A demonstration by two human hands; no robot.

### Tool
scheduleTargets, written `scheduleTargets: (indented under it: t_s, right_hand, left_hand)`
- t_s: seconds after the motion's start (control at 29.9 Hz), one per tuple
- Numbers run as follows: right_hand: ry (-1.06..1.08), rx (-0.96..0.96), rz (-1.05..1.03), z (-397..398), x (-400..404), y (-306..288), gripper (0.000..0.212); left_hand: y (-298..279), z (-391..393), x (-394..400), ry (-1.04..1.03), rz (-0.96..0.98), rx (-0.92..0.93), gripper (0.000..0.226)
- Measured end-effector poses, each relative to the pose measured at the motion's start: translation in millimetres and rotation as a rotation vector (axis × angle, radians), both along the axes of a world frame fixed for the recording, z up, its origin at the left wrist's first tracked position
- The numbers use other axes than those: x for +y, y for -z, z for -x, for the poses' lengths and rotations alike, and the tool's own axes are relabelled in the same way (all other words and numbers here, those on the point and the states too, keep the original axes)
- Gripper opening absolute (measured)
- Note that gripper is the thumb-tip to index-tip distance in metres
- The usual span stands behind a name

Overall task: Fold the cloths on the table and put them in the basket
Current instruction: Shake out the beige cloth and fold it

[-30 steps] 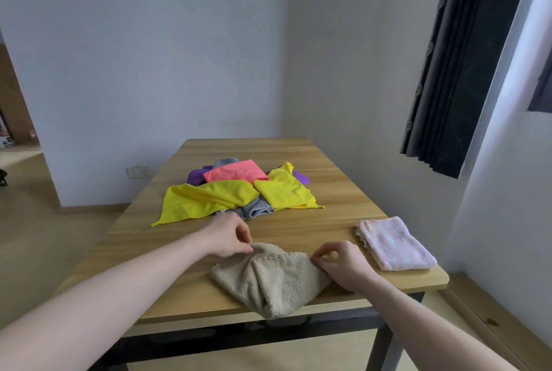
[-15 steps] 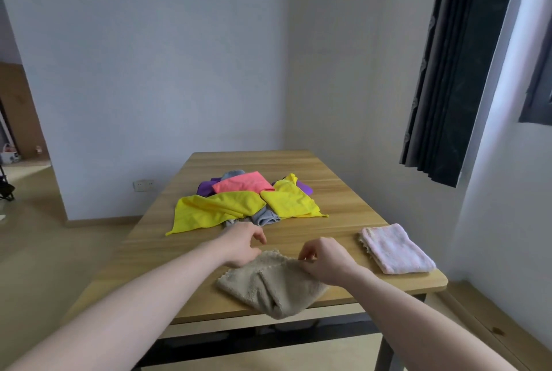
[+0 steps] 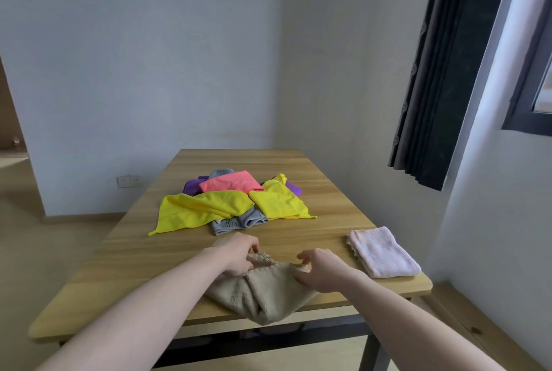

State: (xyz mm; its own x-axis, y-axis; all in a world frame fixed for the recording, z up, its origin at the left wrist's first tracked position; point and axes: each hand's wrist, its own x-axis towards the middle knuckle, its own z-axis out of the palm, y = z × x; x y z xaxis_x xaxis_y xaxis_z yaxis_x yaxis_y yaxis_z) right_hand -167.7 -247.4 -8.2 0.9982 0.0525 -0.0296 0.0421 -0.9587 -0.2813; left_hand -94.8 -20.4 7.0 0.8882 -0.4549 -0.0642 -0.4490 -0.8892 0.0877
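Observation:
A beige terry cloth (image 3: 263,293) lies bunched at the near edge of the wooden table (image 3: 328,200), its lowest fold hanging over the edge. My left hand (image 3: 237,254) pinches its far left corner. My right hand (image 3: 321,269) grips its right side, fingers curled into the fabric. Further back is a loose pile of cloths: two yellow (image 3: 203,209), one pink-red (image 3: 230,184), purple (image 3: 191,185) and grey (image 3: 236,221). A folded pale pink cloth (image 3: 382,251) rests at the near right corner. No basket is in view.
The table stands close to a white wall and a dark curtain (image 3: 448,72) on the right. Open floor (image 3: 35,251) lies to the left, with a wall socket (image 3: 128,181) behind.
My view has tilted up a little. Both hands have shifted on the beige cloth, and my left hand now grips its far corner where its fingers were spread half a second ago.

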Motion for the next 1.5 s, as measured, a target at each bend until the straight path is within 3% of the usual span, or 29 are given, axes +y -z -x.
scheduleTargets:
  t_s: [0.07,0.17,0.23,0.27,0.37,0.43,0.5,0.6,0.74,0.94,1.07,1.17,1.24,1.4,1.5]
  right_hand:
    - [0.004,0.002,0.012,-0.7,-1.2,-0.6,0.049]
    - [0.021,-0.067,0.013,-4.5,-4.5,-11.5,0.016]
    - [0.031,-0.096,-0.014,-6.7,-7.0,-18.9,0.014]
    - [0.026,-0.093,-0.034,-7.1,-7.9,-20.9,0.017]
    - [-0.015,-0.031,-0.066,-3.1,-3.2,-20.6,0.054]
    - [-0.029,-0.073,-0.144,1.6,6.5,-18.1,0.06]
    - [-0.029,-0.163,-0.224,0.2,15.5,-21.0,0.052]
    - [-0.011,-0.267,-0.332,-1.5,22.9,-48.6,0.019]
    - [-0.011,-0.368,-0.264,4.4,13.7,-106.5,0.001]
    - [0.042,-0.345,-0.022,15.8,-24.0,-161.5,0.032]
    - [0.041,-0.382,-0.281,24.3,-21.6,-177.7,0.035]
    - [0.01,-0.394,-0.405,28.5,-2.2,-183.8,0.062]
    - [0.0,-0.375,-0.403,29.2,10.0,-186.2,0.068]
    - [-0.054,-0.287,-0.345,28.4,25.8,-190.5,0.025]
    - [0.001,-0.291,-0.289,26.0,25.2,-192.6,0.013]
  left_hand:
    - [-4.1,-0.5,4.0,0.008,-0.001,-0.084,0.027]
    - [-13.2,-0.6,11.7,0.011,-0.01,-0.199,0.015]
    - [-18.0,-0.3,17.0,0.005,0.029,-0.217,0.012]
    - [-20.3,0.2,19.1,0.003,0.067,-0.213,0.01]
    - [-29.9,4.8,21.3,0.017,0.214,-0.194,0.009]
    - [-42.2,11.1,19.1,0.042,0.305,-0.211,0.006]
    - [-60.1,15.1,15.2,0.091,0.389,-0.245,0.005]
    - [-98.7,21.5,11.8,0.144,0.459,-0.348,0.002]
    - [-155.0,25.9,14.2,0.114,0.525,-0.49,0.008]
    - [-217.5,35.7,32.9,0.053,0.557,-0.598,0.011]
    - [-241.1,51.0,29.7,0.154,0.574,-0.581,0.011]
    - [-254.7,65.0,18.8,0.206,0.561,-0.582,0.006]
    - [-261.3,72.9,11.5,0.231,0.558,-0.57,0.006]
    - [-270.8,83.3,8.2,0.253,0.548,-0.525,0.005]
    - [-271.0,81.2,16.7,0.228,0.516,-0.5,0.003]
